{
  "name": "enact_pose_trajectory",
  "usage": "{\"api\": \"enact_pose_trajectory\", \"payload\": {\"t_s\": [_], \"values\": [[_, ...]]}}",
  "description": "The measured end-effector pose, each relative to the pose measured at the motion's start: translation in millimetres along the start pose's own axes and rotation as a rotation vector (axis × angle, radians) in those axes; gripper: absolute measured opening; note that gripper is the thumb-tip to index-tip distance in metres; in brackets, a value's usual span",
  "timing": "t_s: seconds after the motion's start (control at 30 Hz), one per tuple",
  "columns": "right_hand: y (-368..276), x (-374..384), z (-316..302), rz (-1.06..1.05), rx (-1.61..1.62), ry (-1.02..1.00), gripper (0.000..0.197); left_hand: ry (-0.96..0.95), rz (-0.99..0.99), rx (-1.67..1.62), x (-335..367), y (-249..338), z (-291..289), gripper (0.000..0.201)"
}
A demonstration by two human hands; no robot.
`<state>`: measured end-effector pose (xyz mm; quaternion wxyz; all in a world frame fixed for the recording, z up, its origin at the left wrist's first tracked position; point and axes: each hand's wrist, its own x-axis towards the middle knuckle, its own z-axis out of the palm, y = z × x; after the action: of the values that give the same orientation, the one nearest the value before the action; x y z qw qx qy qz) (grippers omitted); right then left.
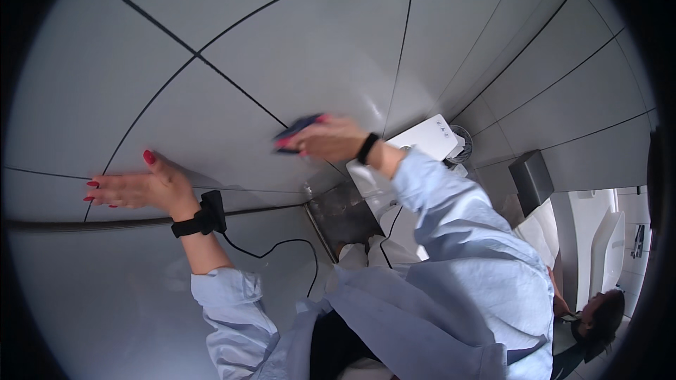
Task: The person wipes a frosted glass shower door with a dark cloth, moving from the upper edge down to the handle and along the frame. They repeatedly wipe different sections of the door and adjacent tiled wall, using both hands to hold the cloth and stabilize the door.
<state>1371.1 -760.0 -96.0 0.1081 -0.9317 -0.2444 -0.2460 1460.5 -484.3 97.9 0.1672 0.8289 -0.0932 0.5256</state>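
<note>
My left hand [144, 188] rests against the grey tiled wall [282, 35], fingers stretched out and thumb apart, near the wall's dark lower edge. It holds nothing. Further right, my right hand [332, 138] is closed around a dark blue, flat pad [301, 131] and has it against or close to the tiles. Motion blurs this hand and the pad, so the pad's exact kind does not show. Black bands circle both wrists, and a cable [282, 241] hangs from the left one.
A white toilet [429, 138] with a white lid stands right of my right hand, a wire basket [461, 144] beside it. A dark grey box [531, 177] is on the right wall. Another person [597, 320] is at the lower right. A glossy pale panel [105, 288] lies below my left hand.
</note>
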Motion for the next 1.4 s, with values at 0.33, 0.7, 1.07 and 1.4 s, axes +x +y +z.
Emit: {"api": "enact_pose_trajectory", "payload": {"t_s": [0.33, 0.7, 1.07, 1.4], "values": [[136.9, -105.5, -64.7, 0.989, -0.114, 1.226, 0.065, 0.031, 0.012, 0.054, 1.4, 7.7, -0.2, 0.111], [-95.4, 79.4, 46.4, 0.581, -0.001, 0.889, 0.066, 0.041, 0.029, 0.050, -0.2, 2.0, 1.7, 0.113], [38.0, -87.1, 29.5, 0.120, 0.022, -0.167, 0.036, 0.046, 0.009, 0.028, 0.2, 1.3, 1.5, 0.109], [165.9, -77.0, -170.6, 0.863, -0.152, 1.155, 0.066, 0.103, 0.038, 0.021, -0.7, -1.4, 8.2, 0.109]]}}
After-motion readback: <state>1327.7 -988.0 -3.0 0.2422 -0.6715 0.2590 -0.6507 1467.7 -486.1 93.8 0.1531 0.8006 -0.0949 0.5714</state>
